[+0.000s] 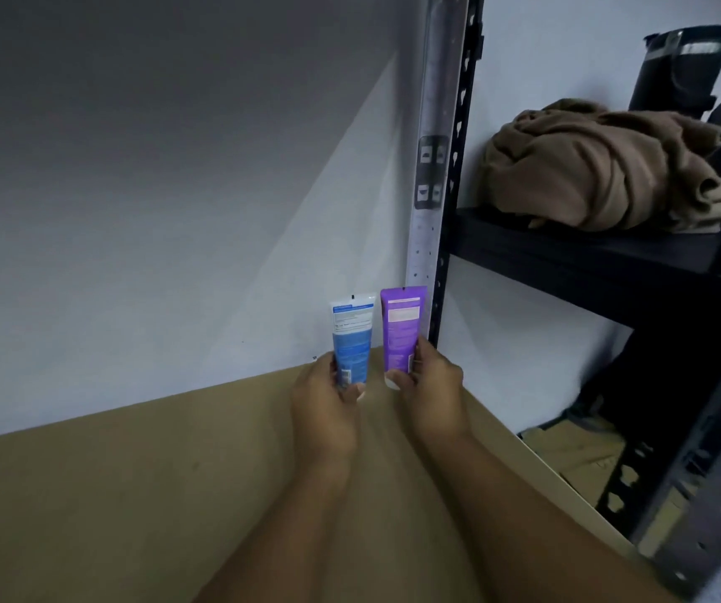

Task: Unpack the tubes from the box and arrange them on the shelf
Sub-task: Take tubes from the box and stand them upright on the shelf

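A blue and white tube [352,337] stands cap-down on the brown shelf board [132,493], close to the back wall. My left hand [324,406] grips its lower part. Right beside it a purple tube [402,328] stands cap-down too, near the shelf's right rear corner, with my right hand [430,393] closed around its lower end. The two tubes are upright, side by side and a small gap apart. The box is out of sight.
A grey metal upright [430,167] rises just behind the purple tube. To the right stands a black rack [589,254] holding a crumpled tan cloth [602,167] and a dark container [680,67]. A pale wall [154,211] backs the shelf board.
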The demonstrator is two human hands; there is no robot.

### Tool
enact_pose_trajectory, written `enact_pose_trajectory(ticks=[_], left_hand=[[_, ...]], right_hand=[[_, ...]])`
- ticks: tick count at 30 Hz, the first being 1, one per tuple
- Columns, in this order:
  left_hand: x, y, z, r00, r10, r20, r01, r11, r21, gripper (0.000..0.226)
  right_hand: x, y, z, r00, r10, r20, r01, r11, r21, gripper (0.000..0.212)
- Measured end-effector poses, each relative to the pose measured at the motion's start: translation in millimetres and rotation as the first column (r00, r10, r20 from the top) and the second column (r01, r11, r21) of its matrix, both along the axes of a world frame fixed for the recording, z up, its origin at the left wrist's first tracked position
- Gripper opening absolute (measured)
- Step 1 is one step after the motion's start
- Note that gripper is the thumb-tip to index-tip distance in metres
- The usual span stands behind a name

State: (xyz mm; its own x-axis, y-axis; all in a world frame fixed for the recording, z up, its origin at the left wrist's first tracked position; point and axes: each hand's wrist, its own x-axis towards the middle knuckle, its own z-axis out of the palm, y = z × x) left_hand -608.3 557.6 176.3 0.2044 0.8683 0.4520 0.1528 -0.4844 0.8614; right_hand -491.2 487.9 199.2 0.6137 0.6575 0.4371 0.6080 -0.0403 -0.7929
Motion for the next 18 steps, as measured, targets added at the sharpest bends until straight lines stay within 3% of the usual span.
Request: enact_pose_trajectory(ticks=[3,11,15,18], left_hand=[[12,19,1,0.999,0.02,-0.049,-0.019,1.0,0.016,0.046],[28,34,10,0.996,0.027,-0.079,-0.03,0.999,-0.03,0.051],[25,25,13,0.993,0.042,-0.109,-0.053,0.994,-0.092,0.052],[13,4,12,0.991,0.058,-0.121,-0.069,0.993,-0.095,0.036]], right_hand=[[13,20,-3,1.0,-0.007,0.03,0.008,1.0,-0.009,0.034],[22,38,2,0.996,0.045,-0.076,-0.047,0.999,-0.02,0.048],[22,32,1,0.995,-0.063,0.079,0.072,0.991,-0.109,0.047],[17,9,0,0.995,-0.082,0.055,0.088,0.99,-0.109,0.04]])
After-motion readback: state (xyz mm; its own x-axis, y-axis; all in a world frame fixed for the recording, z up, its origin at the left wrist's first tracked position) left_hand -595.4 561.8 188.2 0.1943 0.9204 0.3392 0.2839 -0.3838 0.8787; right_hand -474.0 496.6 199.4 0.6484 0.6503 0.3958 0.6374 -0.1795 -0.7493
